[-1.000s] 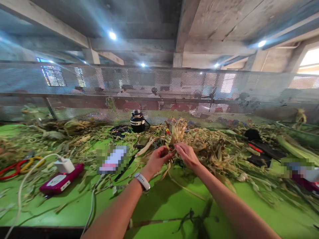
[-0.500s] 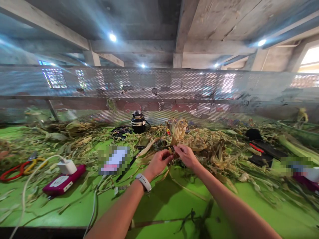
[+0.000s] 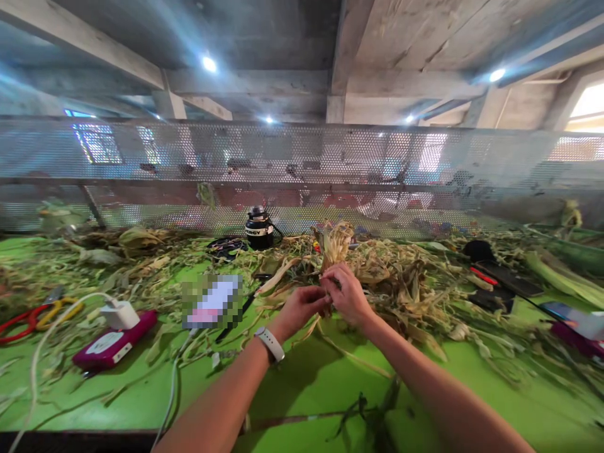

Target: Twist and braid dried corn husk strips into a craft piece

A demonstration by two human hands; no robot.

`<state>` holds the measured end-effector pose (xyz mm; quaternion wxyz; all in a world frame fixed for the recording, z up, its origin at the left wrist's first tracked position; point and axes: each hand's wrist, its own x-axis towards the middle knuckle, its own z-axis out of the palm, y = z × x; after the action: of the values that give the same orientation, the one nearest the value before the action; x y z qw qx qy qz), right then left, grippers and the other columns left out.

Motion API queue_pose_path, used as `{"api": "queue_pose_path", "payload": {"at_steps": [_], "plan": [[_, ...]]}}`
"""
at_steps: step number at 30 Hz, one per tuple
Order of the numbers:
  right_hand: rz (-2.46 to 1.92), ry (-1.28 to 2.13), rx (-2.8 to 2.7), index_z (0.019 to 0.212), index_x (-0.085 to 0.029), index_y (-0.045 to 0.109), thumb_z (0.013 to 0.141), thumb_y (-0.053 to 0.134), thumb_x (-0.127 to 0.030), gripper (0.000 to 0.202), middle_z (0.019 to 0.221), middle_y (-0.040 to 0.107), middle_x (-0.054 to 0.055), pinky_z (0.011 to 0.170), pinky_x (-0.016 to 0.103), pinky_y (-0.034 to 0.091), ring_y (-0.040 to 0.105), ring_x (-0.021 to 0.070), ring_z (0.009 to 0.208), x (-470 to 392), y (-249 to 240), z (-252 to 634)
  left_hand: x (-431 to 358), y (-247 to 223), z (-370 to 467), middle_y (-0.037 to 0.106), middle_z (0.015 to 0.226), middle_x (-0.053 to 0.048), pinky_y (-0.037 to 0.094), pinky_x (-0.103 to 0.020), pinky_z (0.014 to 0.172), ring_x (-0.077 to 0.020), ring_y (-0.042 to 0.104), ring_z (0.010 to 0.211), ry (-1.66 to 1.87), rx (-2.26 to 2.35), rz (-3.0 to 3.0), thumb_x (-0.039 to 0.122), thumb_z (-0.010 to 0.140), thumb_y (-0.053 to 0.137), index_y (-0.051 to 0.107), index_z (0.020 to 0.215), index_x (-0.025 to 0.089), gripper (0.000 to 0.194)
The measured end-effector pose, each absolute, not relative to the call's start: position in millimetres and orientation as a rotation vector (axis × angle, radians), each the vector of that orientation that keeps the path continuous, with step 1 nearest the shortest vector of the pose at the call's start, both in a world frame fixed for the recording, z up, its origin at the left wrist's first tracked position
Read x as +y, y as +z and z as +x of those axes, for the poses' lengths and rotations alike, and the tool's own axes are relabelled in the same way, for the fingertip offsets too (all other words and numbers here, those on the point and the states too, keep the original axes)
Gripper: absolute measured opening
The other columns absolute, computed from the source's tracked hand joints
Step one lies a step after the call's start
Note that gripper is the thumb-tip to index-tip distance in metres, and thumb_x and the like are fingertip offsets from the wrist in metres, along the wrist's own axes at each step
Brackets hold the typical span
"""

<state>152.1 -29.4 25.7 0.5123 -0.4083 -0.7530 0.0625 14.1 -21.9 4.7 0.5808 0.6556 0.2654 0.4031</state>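
A bundle of dried corn husks point(image 3: 336, 244) stands fanned upward at the middle of the table, just beyond my fingers. My right hand point(image 3: 348, 294) is closed at the bundle's lower end, fingers bent over it. Close against it, my left hand point(image 3: 302, 309) has its thumb and fingers pinched together at the same spot. The fingertips of both hands meet, and what lies between them is mostly hidden. Long pale strips of husk point(image 3: 349, 356) trail on the green table point(image 3: 302, 390) beneath my hands.
Loose dried husks point(image 3: 415, 283) cover much of the table's far half. To the left are scissors point(image 3: 28, 321), a magenta power bank point(image 3: 116, 340) with a white charger point(image 3: 120, 314), and a phone point(image 3: 214, 302). A black jar point(image 3: 258, 229) stands before the perforated metal screen point(image 3: 292, 151).
My right hand has turned and its fingers now fold further over the base of the bundle. My left hand stays beside it, shifted slightly. The camera view has moved a little.
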Motion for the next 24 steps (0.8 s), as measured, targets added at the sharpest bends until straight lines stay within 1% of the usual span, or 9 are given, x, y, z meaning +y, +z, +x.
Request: {"api": "queue_pose_path", "payload": {"at_steps": [4, 7, 10, 13, 17, 20, 22, 24], "plan": [[-1.088, 0.188, -1.754, 0.075, -0.019, 0.054, 0.084, 0.049, -0.034, 0.018, 0.077, 0.059, 0.004, 0.07, 0.026, 0.042, 0.054, 0.0159, 0.074, -29.3, 36.3, 161.1, -24.7, 9.6, 14.8, 0.051, 0.059, 0.003, 0.037, -0.023, 0.057, -0.009, 0.044, 0.056, 1.066, 0.648, 1.431, 0.05, 0.064, 0.069, 0.059, 0.067, 0.013, 0.038], [-1.22, 0.196, -1.778, 0.065, -0.019, 0.048, 0.085, 0.044, -0.043, 0.031, 0.064, 0.052, 0.0, 0.059, 0.023, 0.037, 0.048, 0.0129, 0.061, -28.0, 39.1, 167.4, -24.5, 12.1, 14.7, 0.049, 0.058, 0.004, 0.036, -0.022, 0.056, -0.008, 0.042, 0.055, 1.117, 0.684, 1.373, 0.049, 0.063, 0.07, 0.057, 0.065, 0.014, 0.038], [-1.268, 0.219, -1.848, 0.056, -0.02, 0.037, 0.085, 0.039, -0.042, 0.036, 0.053, 0.04, -0.003, 0.051, 0.022, 0.029, 0.039, 0.0107, 0.052, -26.1, 35.1, 167.2, -22.5, 10.5, 15.3, 0.049, 0.055, 0.004, 0.036, -0.022, 0.055, -0.0077, 0.042, 0.053, 1.095, 0.704, 1.387, 0.049, 0.06, 0.072, 0.056, 0.062, 0.014, 0.038], [-1.27, 0.156, -1.811, 0.056, -0.021, 0.034, 0.084, 0.036, -0.04, 0.034, 0.052, 0.038, -0.003, 0.051, 0.023, 0.027, 0.035, 0.0107, 0.051, -23.8, 29.8, 163.4, -21.7, 7.5, 16.7, 0.051, 0.053, 0.004, 0.036, -0.023, 0.055, -0.0085, 0.045, 0.053, 1.067, 0.721, 1.417, 0.048, 0.059, 0.072, 0.056, 0.061, 0.014, 0.038], [-1.327, 0.168, -1.766, 0.055, -0.021, 0.035, 0.082, 0.037, -0.045, 0.036, 0.052, 0.039, -0.002, 0.051, 0.023, 0.027, 0.036, 0.0113, 0.051, -21.9, 28.9, 164.2, -23.8, 7.8, 17.7, 0.053, 0.054, 0.002, 0.037, -0.024, 0.056, -0.0096, 0.046, 0.053, 1.091, 0.75, 1.409, 0.046, 0.061, 0.071, 0.058, 0.062, 0.014, 0.034], [-1.382, 0.215, -1.718, 0.058, -0.021, 0.039, 0.085, 0.033, -0.049, 0.039, 0.052, 0.04, -0.002, 0.051, 0.023, 0.028, 0.038, 0.0116, 0.051, -23.4, 32.4, 167.8, -24.0, 10.9, 16.0, 0.056, 0.061, 0.001, 0.039, -0.024, 0.057, -0.0102, 0.047, 0.056, 1.211, 0.748, 1.316, 0.042, 0.064, 0.069, 0.062, 0.068, 0.015, 0.028], [-1.384, 0.305, -1.775, 0.058, -0.02, 0.04, 0.086, 0.031, -0.051, 0.042, 0.053, 0.04, -0.003, 0.051, 0.022, 0.029, 0.039, 0.0113, 0.052, -25.4, 33.3, 167.5, -22.4, 12.6, 13.8, 0.059, 0.069, -0.001, 0.04, -0.024, 0.06, -0.0108, 0.049, 0.06, 1.28, 0.747, 1.244, 0.039, 0.065, 0.069, 0.064, 0.073, 0.016, 0.025], [-1.339, 0.461, -1.915, 0.057, -0.02, 0.04, 0.086, 0.032, -0.052, 0.043, 0.053, 0.041, -0.003, 0.05, 0.022, 0.029, 0.039, 0.0108, 0.052, -27.4, 31.4, 163.8, -19.8, 13.5, 11.6, 0.062, 0.075, -0.002, 0.041, -0.025, 0.065, -0.012, 0.051, 0.065, 1.325, 0.745, 1.193, 0.036, 0.063, 0.07, 0.064, 0.076, 0.017, 0.024]]}}
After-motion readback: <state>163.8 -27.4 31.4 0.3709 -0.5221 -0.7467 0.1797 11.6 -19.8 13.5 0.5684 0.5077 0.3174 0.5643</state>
